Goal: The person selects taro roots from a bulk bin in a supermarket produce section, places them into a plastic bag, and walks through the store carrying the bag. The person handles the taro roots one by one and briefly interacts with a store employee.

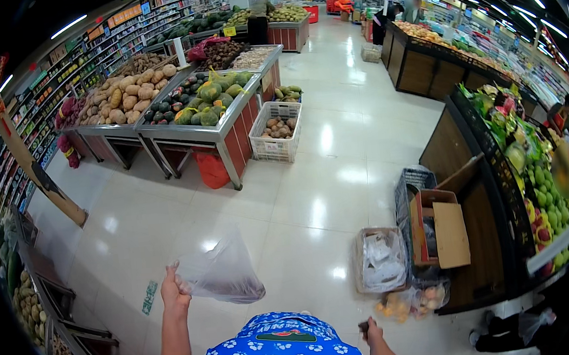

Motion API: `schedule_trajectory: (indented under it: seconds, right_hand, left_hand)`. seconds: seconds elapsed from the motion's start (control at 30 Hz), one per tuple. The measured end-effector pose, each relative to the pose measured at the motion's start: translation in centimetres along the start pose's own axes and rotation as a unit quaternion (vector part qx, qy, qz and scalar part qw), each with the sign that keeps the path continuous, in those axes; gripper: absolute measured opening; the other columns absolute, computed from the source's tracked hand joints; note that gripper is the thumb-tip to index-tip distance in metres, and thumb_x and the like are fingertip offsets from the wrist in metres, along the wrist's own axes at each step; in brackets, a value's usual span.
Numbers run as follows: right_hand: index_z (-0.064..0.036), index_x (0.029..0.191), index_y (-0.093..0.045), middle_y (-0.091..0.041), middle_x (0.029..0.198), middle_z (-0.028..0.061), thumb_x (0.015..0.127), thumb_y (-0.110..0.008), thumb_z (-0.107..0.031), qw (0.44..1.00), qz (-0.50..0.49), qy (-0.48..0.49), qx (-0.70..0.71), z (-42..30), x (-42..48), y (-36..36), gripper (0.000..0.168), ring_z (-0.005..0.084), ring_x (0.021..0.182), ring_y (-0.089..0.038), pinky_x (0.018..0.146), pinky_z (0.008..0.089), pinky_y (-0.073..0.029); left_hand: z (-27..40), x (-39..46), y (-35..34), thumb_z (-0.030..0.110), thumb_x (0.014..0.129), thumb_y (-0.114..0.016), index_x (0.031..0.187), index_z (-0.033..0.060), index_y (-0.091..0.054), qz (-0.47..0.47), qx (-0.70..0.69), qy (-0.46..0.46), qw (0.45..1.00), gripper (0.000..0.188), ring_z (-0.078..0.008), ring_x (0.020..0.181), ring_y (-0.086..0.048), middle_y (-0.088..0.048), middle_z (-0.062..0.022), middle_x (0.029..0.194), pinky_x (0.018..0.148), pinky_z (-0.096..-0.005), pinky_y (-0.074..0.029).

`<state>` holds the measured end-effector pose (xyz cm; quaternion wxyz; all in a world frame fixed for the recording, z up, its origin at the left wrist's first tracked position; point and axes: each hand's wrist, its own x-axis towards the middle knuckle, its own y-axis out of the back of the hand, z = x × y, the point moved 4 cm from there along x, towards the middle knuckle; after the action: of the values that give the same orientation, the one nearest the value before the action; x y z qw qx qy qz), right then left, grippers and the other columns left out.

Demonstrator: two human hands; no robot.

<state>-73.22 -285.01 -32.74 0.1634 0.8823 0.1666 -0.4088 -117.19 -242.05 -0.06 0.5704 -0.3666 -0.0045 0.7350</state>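
My left hand (pixel 175 288) is raised at the lower left, its fingers closed on the top of a thin clear plastic bag (pixel 222 274). The bag hangs out to the right of the hand, with something darker low in it that I cannot make out. Lower right, my right hand (pixel 374 331) is closed round a small dark object (pixel 364 326), too small to name. A blue apron with white flowers (pixel 284 350) covers my front between the two hands.
Ahead stands a vegetable stand (pixel 229 126) with a white plastic crate (pixel 274 145) beside it. On the right are an open cardboard box (pixel 452 234), a plastic-lined crate (pixel 380 260), bagged fruit (pixel 394 306) and a fruit display (pixel 545 195). A post (pixel 46 183) rises at left. Several people are farther off.
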Motion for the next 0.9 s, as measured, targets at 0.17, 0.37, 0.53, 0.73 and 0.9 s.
schedule_trajectory:
  seconds: [0.17, 0.37, 0.53, 0.73, 0.9]
  right_hand:
    - [-0.009, 0.087, -0.062, -0.061, 0.067, 0.0051, 0.087, -0.062, -0.049, 0.996, -0.052, 0.067, 0.004, -23.0, 7.0, -13.2, 0.041, 0.0130, 0.045, -0.048, 0.040, 0.0282, -0.038]
    - [-0.008, 0.087, -0.062, -0.054, 0.064, 0.0013, 0.085, -0.059, -0.059, 0.982, -0.117, 0.149, -0.023, -37.9, 14.5, -21.9, 0.051, 0.0108, 0.053, -0.047, 0.048, 0.0279, -0.041]
    - [0.005, 0.092, -0.065, -0.065, 0.073, 0.0097, 0.076, -0.069, -0.061, 0.993, 0.070, 0.012, -0.098, -38.6, 22.1, -19.9, 0.069, 0.0184, 0.060, -0.061, 0.055, 0.0318, -0.049]
    - [0.005, 0.094, -0.069, -0.070, 0.082, 0.0149, 0.074, -0.069, -0.061, 0.969, 0.203, -0.127, -0.056, -37.8, 24.7, -13.9, 0.068, 0.0234, 0.070, -0.068, 0.059, 0.0330, -0.052]
    - [0.001, 0.097, -0.068, -0.070, 0.085, 0.0100, 0.080, -0.068, -0.056, 0.970, 0.166, -0.176, -0.025, -41.8, 28.5, -17.5, 0.060, 0.0213, 0.071, -0.068, 0.058, 0.0316, -0.051]
  left_hand:
    - [-1.9, 7.4, -8.9, 0.037, 0.099, -0.050, 0.111, 0.0163, -0.062, 0.011, 0.016, 0.016, 1.000, 0.027, -0.0053, 0.042, -0.021, -0.025, 0.0083, 0.057, 0.037, -0.0221, -0.018]
    - [-8.1, 22.2, -18.8, 0.029, 0.097, -0.050, 0.118, 0.0127, -0.060, -0.071, 0.034, 0.075, 0.994, 0.028, -0.0068, 0.051, -0.049, -0.063, 0.0007, 0.088, 0.038, -0.0224, -0.039]
    - [-9.1, 32.7, -25.9, -0.003, 0.069, -0.048, 0.136, -0.0031, -0.043, -0.245, 0.256, -0.085, 0.931, 0.068, -0.0083, 0.058, -0.043, -0.047, 0.0021, 0.072, 0.050, -0.0239, -0.038]
    - [-9.8, 46.4, -45.8, 0.008, 0.076, -0.055, 0.127, 0.0007, -0.054, -0.220, 0.238, -0.012, 0.946, 0.052, -0.0173, 0.066, -0.055, -0.062, -0.0031, 0.084, 0.056, -0.0323, -0.045]
    - [-8.7, 57.0, -59.7, 0.010, 0.082, -0.061, 0.130, 0.0029, -0.052, -0.162, 0.260, -0.029, 0.951, 0.049, -0.0258, 0.085, -0.060, -0.063, -0.0091, 0.103, 0.071, -0.0401, -0.052]
